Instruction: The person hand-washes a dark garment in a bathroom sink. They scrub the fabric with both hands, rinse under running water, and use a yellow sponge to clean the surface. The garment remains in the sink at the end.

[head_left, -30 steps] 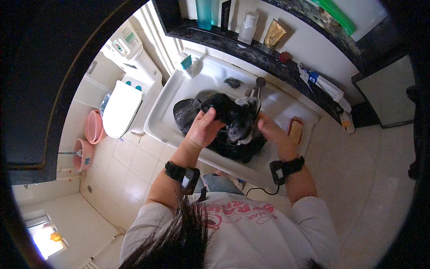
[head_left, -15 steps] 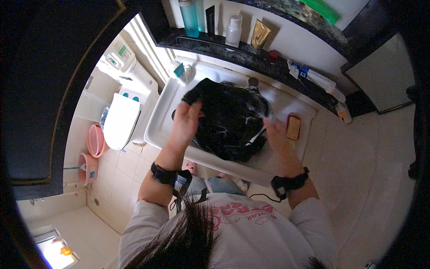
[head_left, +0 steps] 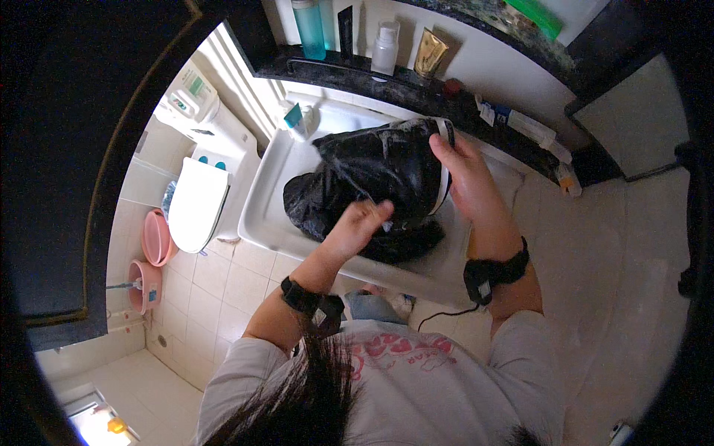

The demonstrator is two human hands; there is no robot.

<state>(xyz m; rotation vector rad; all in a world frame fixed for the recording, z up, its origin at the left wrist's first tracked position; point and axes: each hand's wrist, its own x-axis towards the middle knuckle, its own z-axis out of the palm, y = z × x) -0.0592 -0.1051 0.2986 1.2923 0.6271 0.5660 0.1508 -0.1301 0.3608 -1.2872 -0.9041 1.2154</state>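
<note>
While lifted over the white sink (head_left: 260,201), the wet black garment (head_left: 372,182) hangs between both hands | right hand (head_left: 465,178) clasps its upper edge | left hand (head_left: 357,227) pinches its lower front, nearer the body.

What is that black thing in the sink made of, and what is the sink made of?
The wet black garment looks like thin woven cloth: it crumples in soft folds and shines with water and suds. The white rectangular sink looks like glazed ceramic, smooth and glossy, though moulded plastic cannot be ruled out.
</note>
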